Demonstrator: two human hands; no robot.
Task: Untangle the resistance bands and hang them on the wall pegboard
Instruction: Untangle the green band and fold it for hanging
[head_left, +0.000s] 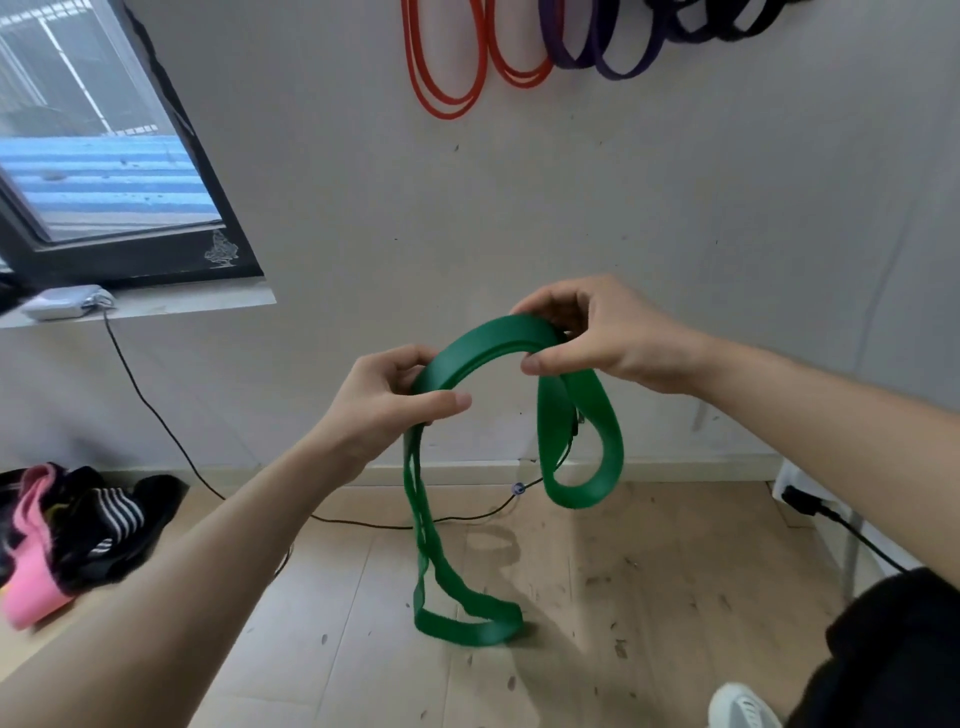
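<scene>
Green band (483, 343), looped, arched midair

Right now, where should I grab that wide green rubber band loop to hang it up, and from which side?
Take the wide green rubber resistance band at its arched top stretch, coming from above and pinching its flat faces. The left hand and right hand hold it there, and the rest hangs below, so it probably won't tangle more.

It looks like a simple room in a home: a scuffed wooden floor (597, 649), a marked white wall (519, 208), a black-framed window (104, 156), clothes (78, 530) piled on the floor, exercise bands (480, 47) hanging above.
</scene>
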